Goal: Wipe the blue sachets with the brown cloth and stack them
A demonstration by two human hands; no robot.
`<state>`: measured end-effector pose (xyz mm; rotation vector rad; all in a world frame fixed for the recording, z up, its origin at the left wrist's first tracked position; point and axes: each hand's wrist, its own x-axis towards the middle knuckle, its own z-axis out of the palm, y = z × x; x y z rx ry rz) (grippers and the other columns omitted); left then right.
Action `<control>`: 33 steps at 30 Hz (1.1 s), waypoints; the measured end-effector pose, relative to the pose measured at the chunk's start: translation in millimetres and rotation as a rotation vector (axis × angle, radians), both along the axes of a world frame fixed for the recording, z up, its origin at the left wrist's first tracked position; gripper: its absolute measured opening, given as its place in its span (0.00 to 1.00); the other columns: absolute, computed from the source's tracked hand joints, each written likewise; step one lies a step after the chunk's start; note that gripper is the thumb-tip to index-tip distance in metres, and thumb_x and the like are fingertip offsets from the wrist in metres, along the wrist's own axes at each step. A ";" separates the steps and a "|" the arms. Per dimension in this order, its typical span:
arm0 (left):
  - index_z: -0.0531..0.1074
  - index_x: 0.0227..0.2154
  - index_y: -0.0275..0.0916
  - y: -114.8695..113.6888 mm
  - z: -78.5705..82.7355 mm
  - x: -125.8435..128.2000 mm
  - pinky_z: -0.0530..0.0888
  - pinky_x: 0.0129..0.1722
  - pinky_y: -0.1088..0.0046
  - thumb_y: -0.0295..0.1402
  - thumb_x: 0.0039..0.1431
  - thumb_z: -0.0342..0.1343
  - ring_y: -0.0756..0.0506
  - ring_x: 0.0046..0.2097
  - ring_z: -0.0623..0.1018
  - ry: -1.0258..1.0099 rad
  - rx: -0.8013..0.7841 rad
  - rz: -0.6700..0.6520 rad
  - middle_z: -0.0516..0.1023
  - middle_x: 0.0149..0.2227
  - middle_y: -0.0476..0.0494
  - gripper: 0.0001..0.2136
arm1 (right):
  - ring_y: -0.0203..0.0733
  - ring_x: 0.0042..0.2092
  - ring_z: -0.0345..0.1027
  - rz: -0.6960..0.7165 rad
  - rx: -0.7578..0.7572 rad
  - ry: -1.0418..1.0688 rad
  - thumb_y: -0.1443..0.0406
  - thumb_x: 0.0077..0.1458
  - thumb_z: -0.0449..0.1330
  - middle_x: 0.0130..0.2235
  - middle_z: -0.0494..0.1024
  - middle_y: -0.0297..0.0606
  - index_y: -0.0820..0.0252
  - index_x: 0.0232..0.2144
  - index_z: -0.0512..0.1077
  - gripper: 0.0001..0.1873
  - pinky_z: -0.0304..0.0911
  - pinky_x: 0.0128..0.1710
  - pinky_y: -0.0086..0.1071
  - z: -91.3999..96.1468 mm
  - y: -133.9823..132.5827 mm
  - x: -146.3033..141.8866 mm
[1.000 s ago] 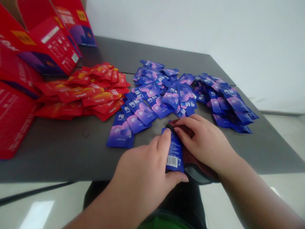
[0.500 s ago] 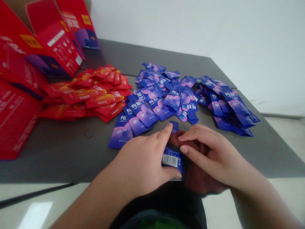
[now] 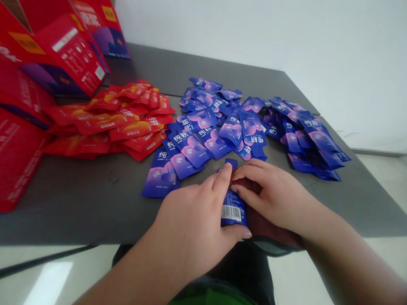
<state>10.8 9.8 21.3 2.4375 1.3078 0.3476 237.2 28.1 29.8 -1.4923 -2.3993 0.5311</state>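
A blue pouch (image 3: 233, 212) lies back side up near the table's front edge, its barcode showing. My left hand (image 3: 193, 220) grips it from the left, with the index finger stretched along its top and the thumb at its lower edge. Over the pouch's upper right side, my right hand (image 3: 270, 195) has thumb and fingers closed together. A dark reddish-brown piece that looks like cloth (image 3: 270, 228) is bunched under that hand and partly hidden by it. More blue pouches (image 3: 187, 148) with purple fronts lie just beyond my left hand.
Red pouches (image 3: 117, 123) are heaped on the left of the grey table (image 3: 121, 203). Large red cartons (image 3: 76, 55) stand behind and beside them. Another stack of blue pouches (image 3: 311, 135) lies at the right. A white wall (image 3: 254, 34) rises behind the table.
My right hand and the cloth have moved slightly left and up over the pouch, covering more of its upper part. The left hand keeps its grip. The view has shifted a little.
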 end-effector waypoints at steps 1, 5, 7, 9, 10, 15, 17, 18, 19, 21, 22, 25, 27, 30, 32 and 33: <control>0.56 0.77 0.37 0.4 1.5 -1.5 0.83 0.51 0.55 0.56 0.67 0.63 0.31 0.61 0.82 -0.004 -0.004 -0.029 0.72 0.71 0.36 0.45 | 0.47 0.45 0.74 -0.017 0.008 -0.014 0.64 0.70 0.62 0.42 0.79 0.38 0.51 0.44 0.78 0.04 0.68 0.45 0.42 -0.9 1.9 0.3; 0.56 0.77 0.37 3.4 4.7 -6.2 0.80 0.59 0.54 0.45 0.76 0.54 0.34 0.66 0.78 0.011 -0.019 -0.102 0.68 0.74 0.39 0.33 | 0.48 0.45 0.75 -0.065 0.041 0.012 0.62 0.70 0.62 0.44 0.81 0.39 0.52 0.45 0.79 0.05 0.70 0.46 0.44 -4.5 1.1 1.4; 0.56 0.77 0.39 4.9 4.1 -6.5 0.80 0.58 0.54 0.41 0.74 0.58 0.34 0.65 0.79 0.033 -0.017 -0.089 0.68 0.74 0.39 0.34 | 0.48 0.46 0.76 -0.106 0.070 0.121 0.61 0.70 0.64 0.46 0.82 0.38 0.51 0.46 0.79 0.05 0.71 0.48 0.44 -5.6 -2.9 3.6; 0.54 0.77 0.38 6.1 3.0 -6.0 0.81 0.57 0.55 0.40 0.71 0.62 0.33 0.66 0.79 0.044 -0.015 -0.078 0.68 0.74 0.38 0.38 | 0.47 0.48 0.77 -0.128 0.088 0.239 0.60 0.70 0.65 0.47 0.82 0.38 0.50 0.47 0.79 0.06 0.72 0.50 0.43 -4.6 -8.2 6.4; 0.54 0.77 0.38 6.9 2.6 -5.8 0.80 0.58 0.55 0.40 0.70 0.64 0.33 0.66 0.79 0.044 -0.018 -0.079 0.67 0.74 0.37 0.39 | 0.47 0.48 0.78 -0.112 0.086 0.281 0.60 0.69 0.66 0.48 0.83 0.37 0.50 0.48 0.79 0.06 0.72 0.50 0.43 -3.0 -11.2 7.6; 0.55 0.77 0.38 12.1 5.0 -7.3 0.76 0.64 0.58 0.40 0.65 0.68 0.36 0.70 0.74 0.026 -0.097 -0.126 0.64 0.76 0.38 0.42 | 0.42 0.46 0.76 0.183 -0.069 0.245 0.62 0.69 0.66 0.46 0.81 0.36 0.50 0.48 0.79 0.07 0.70 0.47 0.37 8.9 -24.9 3.9; 0.53 0.78 0.38 13.6 6.8 -7.9 0.77 0.64 0.58 0.40 0.63 0.69 0.35 0.71 0.74 0.039 -0.130 -0.125 0.63 0.76 0.38 0.46 | 0.41 0.46 0.75 0.261 -0.102 0.181 0.63 0.70 0.64 0.45 0.80 0.36 0.51 0.47 0.79 0.05 0.68 0.47 0.36 10.7 -26.4 0.1; 0.51 0.78 0.38 13.8 7.5 -7.8 0.78 0.63 0.57 0.40 0.63 0.69 0.35 0.70 0.75 0.049 -0.141 -0.116 0.64 0.76 0.38 0.47 | 0.41 0.46 0.74 0.273 -0.097 0.158 0.64 0.71 0.64 0.45 0.80 0.36 0.51 0.46 0.80 0.05 0.67 0.47 0.36 10.4 -25.6 -1.3; 0.50 0.79 0.39 13.7 7.8 -7.5 0.79 0.62 0.56 0.41 0.63 0.69 0.34 0.68 0.76 0.058 -0.148 -0.101 0.66 0.75 0.38 0.48 | 0.42 0.47 0.74 0.267 -0.084 0.143 0.64 0.71 0.63 0.45 0.80 0.36 0.52 0.45 0.80 0.05 0.67 0.47 0.36 9.6 -23.8 -2.1; 0.47 0.79 0.41 13.1 7.7 -6.3 0.81 0.58 0.55 0.43 0.64 0.68 0.33 0.66 0.79 0.069 -0.154 -0.076 0.68 0.74 0.39 0.48 | 0.43 0.48 0.73 0.234 -0.061 0.115 0.65 0.71 0.63 0.45 0.79 0.36 0.52 0.44 0.79 0.04 0.66 0.48 0.37 7.0 -17.5 -2.3; 0.47 0.79 0.42 12.8 7.5 -5.7 0.82 0.57 0.54 0.44 0.65 0.68 0.32 0.65 0.80 0.071 -0.152 -0.067 0.68 0.74 0.39 0.48 | 0.43 0.48 0.73 0.210 -0.050 0.099 0.65 0.70 0.63 0.44 0.79 0.36 0.53 0.43 0.79 0.04 0.66 0.48 0.37 5.6 -13.4 -1.9; 0.48 0.79 0.41 13.0 7.7 -4.7 0.81 0.57 0.53 0.45 0.65 0.68 0.31 0.64 0.80 0.081 -0.133 -0.054 0.66 0.75 0.38 0.48 | 0.46 0.46 0.72 0.137 -0.008 0.033 0.64 0.71 0.62 0.43 0.78 0.38 0.54 0.43 0.78 0.04 0.66 0.46 0.39 2.3 0.0 0.3; 0.47 0.80 0.41 13.3 9.1 -4.7 0.81 0.57 0.52 0.45 0.65 0.68 0.30 0.63 0.81 0.088 -0.128 -0.042 0.65 0.75 0.37 0.48 | 0.47 0.45 0.73 0.103 0.023 -0.017 0.62 0.72 0.61 0.42 0.78 0.39 0.55 0.43 0.78 0.06 0.66 0.46 0.40 0.1 8.1 1.8; 0.50 0.79 0.44 7.8 9.3 -3.2 0.81 0.57 0.51 0.44 0.66 0.67 0.30 0.61 0.82 0.096 -0.111 -0.042 0.65 0.76 0.39 0.46 | 0.48 0.45 0.75 -0.026 0.099 -0.082 0.61 0.72 0.61 0.43 0.79 0.40 0.54 0.45 0.79 0.07 0.66 0.45 0.40 -4.7 17.1 4.6; 0.61 0.76 0.48 -2.3 4.6 0.4 0.81 0.57 0.46 0.47 0.66 0.67 0.28 0.62 0.80 0.096 -0.045 -0.055 0.67 0.75 0.44 0.39 | 0.49 0.45 0.76 -0.164 0.169 -0.106 0.60 0.72 0.60 0.45 0.80 0.41 0.54 0.45 0.80 0.09 0.66 0.45 0.41 -8.4 20.5 7.1; 0.66 0.73 0.49 -8.9 0.5 2.8 0.79 0.59 0.41 0.51 0.64 0.68 0.26 0.64 0.78 0.088 0.001 -0.061 0.68 0.74 0.45 0.37 | 0.49 0.46 0.76 -0.221 0.195 -0.105 0.60 0.72 0.60 0.45 0.81 0.41 0.54 0.45 0.80 0.10 0.66 0.45 0.41 -9.9 21.4 8.3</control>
